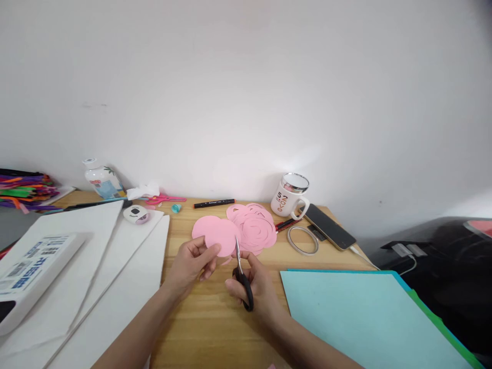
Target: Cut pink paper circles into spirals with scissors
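Pinched between the fingers and thumb of my left hand (195, 262) are pink paper circles (221, 237), which overlap each other. My right hand (258, 288) grips black-handled scissors (243, 281), thumb and fingers around the handles. The blades point away from me and lie at the right edge of the front circle. Just behind them spreads a pile of pink paper cutouts (257, 228), some cut into spirals. How far the blades are apart is hard to make out.
A white mug (286, 197), a phone (326, 225) and a tape roll (303, 241) stand or lie at the back right. Light blue sheets (346, 312) cover the front right; white boards (126, 287) cover the left. A black marker (214, 203) lies near the wall.
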Demonstrator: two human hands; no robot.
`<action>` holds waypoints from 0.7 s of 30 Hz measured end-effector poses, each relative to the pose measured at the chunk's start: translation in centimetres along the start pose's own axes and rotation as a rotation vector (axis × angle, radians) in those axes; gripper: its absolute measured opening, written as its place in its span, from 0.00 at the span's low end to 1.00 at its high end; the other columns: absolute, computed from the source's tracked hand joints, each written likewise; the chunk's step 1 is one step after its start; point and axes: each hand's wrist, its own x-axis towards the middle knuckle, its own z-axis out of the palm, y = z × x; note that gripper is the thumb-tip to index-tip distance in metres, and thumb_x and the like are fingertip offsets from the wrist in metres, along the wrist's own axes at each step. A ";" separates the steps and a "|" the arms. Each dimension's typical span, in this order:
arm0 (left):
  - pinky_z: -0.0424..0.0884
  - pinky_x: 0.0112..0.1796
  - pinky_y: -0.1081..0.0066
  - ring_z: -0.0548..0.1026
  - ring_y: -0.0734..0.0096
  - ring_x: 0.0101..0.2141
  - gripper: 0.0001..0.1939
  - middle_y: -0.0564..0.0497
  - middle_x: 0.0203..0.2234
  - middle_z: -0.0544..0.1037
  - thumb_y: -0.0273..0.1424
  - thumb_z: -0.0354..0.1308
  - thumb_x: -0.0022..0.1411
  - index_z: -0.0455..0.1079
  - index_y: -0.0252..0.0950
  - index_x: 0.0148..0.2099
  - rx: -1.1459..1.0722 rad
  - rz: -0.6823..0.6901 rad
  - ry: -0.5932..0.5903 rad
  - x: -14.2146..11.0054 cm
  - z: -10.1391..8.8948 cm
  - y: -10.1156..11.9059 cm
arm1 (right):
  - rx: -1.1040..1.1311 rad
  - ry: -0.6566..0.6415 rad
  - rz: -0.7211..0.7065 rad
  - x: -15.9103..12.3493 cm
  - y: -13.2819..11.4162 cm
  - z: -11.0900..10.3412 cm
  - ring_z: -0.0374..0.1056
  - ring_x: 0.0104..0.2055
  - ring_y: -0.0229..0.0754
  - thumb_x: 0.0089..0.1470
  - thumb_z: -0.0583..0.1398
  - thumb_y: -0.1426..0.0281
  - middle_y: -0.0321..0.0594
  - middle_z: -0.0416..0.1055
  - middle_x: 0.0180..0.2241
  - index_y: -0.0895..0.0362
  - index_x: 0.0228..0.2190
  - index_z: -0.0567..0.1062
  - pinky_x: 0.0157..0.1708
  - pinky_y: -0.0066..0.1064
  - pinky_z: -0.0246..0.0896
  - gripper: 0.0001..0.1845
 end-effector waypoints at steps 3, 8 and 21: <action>0.48 0.15 0.78 0.55 0.84 0.12 0.17 0.59 0.10 0.64 0.38 0.63 0.48 0.62 0.33 0.21 0.034 0.002 -0.017 0.0 -0.1 -0.3 | 0.007 0.003 0.002 -0.1 0.4 0.2 0.52 0.14 0.31 0.38 0.65 0.60 0.22 0.58 0.13 0.53 0.36 0.59 0.14 0.22 0.48 0.27; 0.46 0.16 0.78 0.52 0.84 0.12 0.16 0.61 0.08 0.59 0.38 0.63 0.47 0.64 0.32 0.20 0.108 -0.014 -0.024 0.0 -0.1 -0.4 | 0.073 -0.015 -0.031 0.1 0.6 0.2 0.56 0.19 0.33 0.35 0.68 0.62 0.25 0.62 0.19 0.53 0.38 0.59 0.19 0.24 0.51 0.30; 0.44 0.16 0.77 0.51 0.83 0.13 0.16 0.61 0.09 0.57 0.38 0.63 0.47 0.64 0.33 0.20 0.117 -0.014 -0.050 -0.2 -0.1 -0.1 | 0.089 -0.038 -0.033 0.2 0.1 -0.2 0.53 0.19 0.32 0.34 0.69 0.61 0.25 0.60 0.19 0.54 0.37 0.61 0.19 0.23 0.47 0.31</action>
